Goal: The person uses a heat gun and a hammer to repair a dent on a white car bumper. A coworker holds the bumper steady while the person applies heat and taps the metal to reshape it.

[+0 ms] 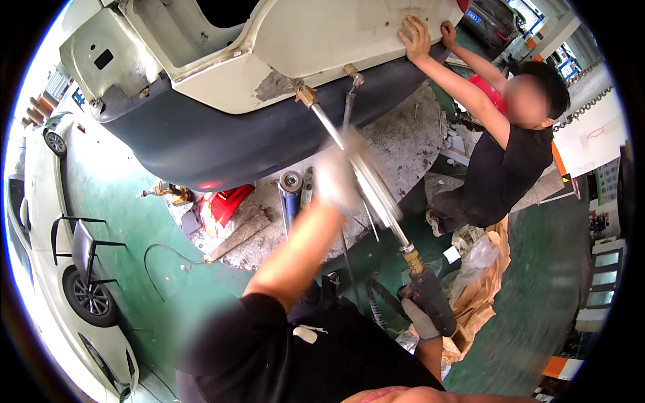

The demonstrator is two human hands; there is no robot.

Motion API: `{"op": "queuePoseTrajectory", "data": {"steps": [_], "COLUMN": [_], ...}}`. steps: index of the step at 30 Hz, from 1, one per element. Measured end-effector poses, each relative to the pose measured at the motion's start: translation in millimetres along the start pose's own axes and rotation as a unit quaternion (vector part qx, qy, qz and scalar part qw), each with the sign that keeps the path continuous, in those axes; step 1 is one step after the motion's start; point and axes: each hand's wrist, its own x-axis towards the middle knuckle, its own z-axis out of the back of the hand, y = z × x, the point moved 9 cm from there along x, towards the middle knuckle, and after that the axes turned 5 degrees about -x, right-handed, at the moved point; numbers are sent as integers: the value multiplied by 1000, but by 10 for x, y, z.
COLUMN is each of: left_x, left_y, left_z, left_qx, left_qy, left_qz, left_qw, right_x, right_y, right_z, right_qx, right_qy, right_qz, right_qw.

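A long slide hammer [326,122] runs slantwise from a cream car body panel [322,40] down to its black handle [430,295]. Its brass-coloured clamp [306,95] meets the panel's lower edge, beside a scraped grey patch. My left hand [339,178], gloved and smeared by motion, is closed around the metal shaft near the sliding weight [376,195]. Down at the lower right, my gloved right hand [421,318] grips the handle. A second clamp [353,75] with a rod hangs from the panel edge just to the right.
At the right a co-worker [504,148] presses both hands on the panel. A dark bumper [222,144] spans below it. On the stained round platform [403,134] stand a blue cylinder [290,195] and a red bag [225,207]. Brown paper [490,282], a chair [84,248] and a white car [40,269] surround me.
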Motion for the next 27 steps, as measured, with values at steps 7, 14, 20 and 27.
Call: {"op": "queuePoseTrajectory", "data": {"steps": [7, 14, 20, 27], "left_x": [-271, -89, -71, -32], "left_y": [392, 443, 529, 472], "left_z": [-328, -21, 55, 153], "left_qx": [-227, 113, 18, -69], "left_qy": [345, -22, 73, 48], "left_qz": [114, -8, 54, 64], "left_qw": [903, 993, 996, 994], "right_x": [-29, 163, 11, 23], "right_y": [847, -29, -378, -158], "right_z": [196, -80, -381, -270], "right_qx": [-270, 358, 333, 207], "right_qy": [-139, 132, 78, 38], "right_qz": [336, -57, -60, -37], "right_qw": [892, 923, 938, 977]}}
